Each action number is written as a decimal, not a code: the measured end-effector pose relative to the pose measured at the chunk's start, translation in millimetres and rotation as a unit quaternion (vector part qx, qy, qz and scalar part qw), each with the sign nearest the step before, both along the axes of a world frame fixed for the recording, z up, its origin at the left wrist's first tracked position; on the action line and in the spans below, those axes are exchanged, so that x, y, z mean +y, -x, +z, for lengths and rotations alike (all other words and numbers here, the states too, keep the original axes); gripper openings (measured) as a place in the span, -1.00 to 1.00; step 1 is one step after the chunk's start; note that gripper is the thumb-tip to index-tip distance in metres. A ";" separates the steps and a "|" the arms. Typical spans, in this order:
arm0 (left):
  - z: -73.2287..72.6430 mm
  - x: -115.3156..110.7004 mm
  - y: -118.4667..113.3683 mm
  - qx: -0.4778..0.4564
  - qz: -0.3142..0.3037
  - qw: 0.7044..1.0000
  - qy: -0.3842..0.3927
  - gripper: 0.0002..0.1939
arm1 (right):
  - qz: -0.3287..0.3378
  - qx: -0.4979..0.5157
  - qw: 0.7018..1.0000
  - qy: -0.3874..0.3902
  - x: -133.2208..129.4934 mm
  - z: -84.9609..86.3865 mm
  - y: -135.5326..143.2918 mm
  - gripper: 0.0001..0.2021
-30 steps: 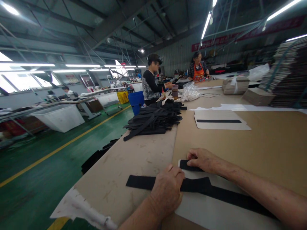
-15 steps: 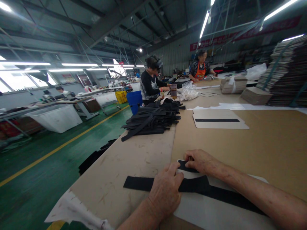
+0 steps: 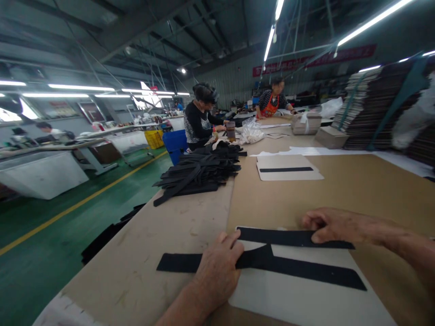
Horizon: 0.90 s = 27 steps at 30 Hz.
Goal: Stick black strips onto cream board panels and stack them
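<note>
A black fabric-like strip (image 3: 275,236) lies along the far edge of a pale board (image 3: 299,301). My right hand (image 3: 335,225) pinches this strip near its right end, thumb on top and fingers curled. At the strip's left end, the fingertips of my left hand (image 3: 219,267) press it down. Under that same hand runs a loose black strip (image 3: 178,262), its middle hidden by the hand. The loose strip's right end overlaps another black strip (image 3: 319,271), which lies across the middle of the board.
A heap of black strips (image 3: 200,170) sits on the table's left side. Beyond my hands lies another pale board (image 3: 288,163) with one black strip. Stacked boards (image 3: 363,108) stand at the right. Two people (image 3: 200,120) work farther along the table.
My right hand has slid rightward along the far strip, which now shows at length along the board's edge. My left hand stays at its left end. The camera view has turned slightly right.
</note>
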State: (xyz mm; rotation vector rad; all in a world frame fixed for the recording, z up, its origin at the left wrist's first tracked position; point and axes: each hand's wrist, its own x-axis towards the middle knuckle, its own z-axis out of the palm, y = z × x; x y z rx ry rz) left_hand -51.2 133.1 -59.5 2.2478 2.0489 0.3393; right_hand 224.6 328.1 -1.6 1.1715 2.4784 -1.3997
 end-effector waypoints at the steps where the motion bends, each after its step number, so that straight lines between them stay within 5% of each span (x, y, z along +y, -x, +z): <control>1: 0.0 -0.2 -0.1 0.000 0.002 1.000 0.001 -0.59 | -0.028 0.019 0.999 -0.003 3.0 -5.8 -15.3 -0.78; 4: 0.0 -1.0 -0.1 -0.002 0.008 1.000 0.005 -0.56 | -0.124 0.046 0.991 -0.017 1.1 -26.3 -43.0 -0.75; 9: -1.7 0.3 2.0 0.004 0.014 1.000 0.006 -0.45 | -0.224 0.042 0.973 -0.038 -17.9 -43.8 -46.8 -0.74; 27: -8.5 4.0 9.3 0.013 0.015 1.000 0.018 -0.44 | -0.226 -0.026 0.961 -0.154 -26.7 -46.0 -42.4 -0.83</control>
